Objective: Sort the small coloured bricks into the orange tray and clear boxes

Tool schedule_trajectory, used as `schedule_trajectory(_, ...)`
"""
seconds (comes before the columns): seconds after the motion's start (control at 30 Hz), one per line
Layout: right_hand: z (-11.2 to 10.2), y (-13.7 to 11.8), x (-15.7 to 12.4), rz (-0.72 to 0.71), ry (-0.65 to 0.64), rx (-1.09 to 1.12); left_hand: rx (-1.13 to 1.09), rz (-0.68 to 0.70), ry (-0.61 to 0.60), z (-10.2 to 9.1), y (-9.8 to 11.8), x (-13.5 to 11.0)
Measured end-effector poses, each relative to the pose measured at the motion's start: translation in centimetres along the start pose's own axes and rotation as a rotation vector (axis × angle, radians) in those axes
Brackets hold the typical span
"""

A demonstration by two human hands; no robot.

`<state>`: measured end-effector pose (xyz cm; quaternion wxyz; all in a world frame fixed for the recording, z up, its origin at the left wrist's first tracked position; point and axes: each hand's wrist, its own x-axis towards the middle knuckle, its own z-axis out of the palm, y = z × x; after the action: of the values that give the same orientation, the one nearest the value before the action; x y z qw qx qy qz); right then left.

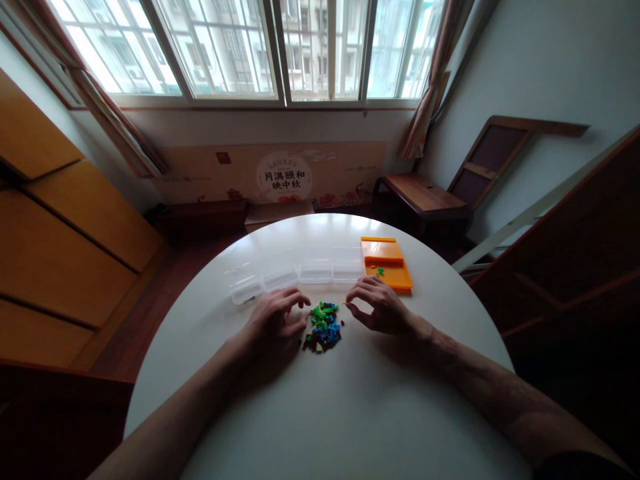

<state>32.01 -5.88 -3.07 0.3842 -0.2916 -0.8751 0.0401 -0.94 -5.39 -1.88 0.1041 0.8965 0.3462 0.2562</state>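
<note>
A small heap of green, blue and dark toy bricks [324, 327] lies on the white round table [320, 413] between my hands. My left hand [280, 312] rests at the heap's left edge, thumb and forefinger apart with nothing visible between them. On the other side, my right hand [377, 305] pinches a tiny yellow brick [345, 303] between thumb and forefinger, just off the heap. One dark brick [343, 323] sits loose by the heap's right edge. Behind my right hand is an orange box [407, 280] with a few small green bricks [381, 272] in it.
Several clear plastic boxes [316, 274] with raised lids stand in a curved row beyond the heap, left of the orange box. The leftmost box [243, 293] holds something small and dark. Past the table's far edge are a wooden stool [425, 192] and windows [220, 47].
</note>
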Motion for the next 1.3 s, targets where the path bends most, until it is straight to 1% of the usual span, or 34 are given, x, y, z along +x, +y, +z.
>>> schedule_trajectory(0.27, 0.0, 0.2, 0.0, 0.023, 0.016, -0.024, -0.029, -0.023, 0.016, 0.1, 1.2, 0.6)
schedule_trajectory(0.43, -0.2, 0.5, 0.0, 0.066, 0.04, -0.054, -0.042, -0.02, 0.021, 0.5, 0.7, 0.4)
schedule_trajectory(0.6, -1.4, 1.3, 0.3, 0.146, 0.116, -0.125, -0.03, 0.0, 0.045, 0.8, 0.2, 0.2)
schedule_trajectory(0.67, -1.9, 1.9, 0.2, 0.184, 0.141, -0.167, -0.031, 0.0, 0.036, 0.8, 0.1, 0.1)
schedule_trajectory(0.8, -2.4, 3.1, -0.2, 0.253, 0.158, -0.226, -0.041, -0.002, 0.037, 0.8, -0.1, 0.0)
schedule_trajectory(0.93, -2.3, 4.0, -0.7, 0.299, 0.154, -0.253, -0.054, -0.005, 0.055, 0.9, -0.3, 0.0)
schedule_trajectory(1.1, -2.0, 4.1, -0.7, 0.266, 0.114, -0.196, -0.049, 0.002, 0.064, 1.0, -0.5, -0.2)
schedule_trajectory(1.3, -2.1, 3.4, -0.5, 0.127, 0.041, -0.04, -0.019, 0.003, 0.075, 0.9, -0.6, -0.3)
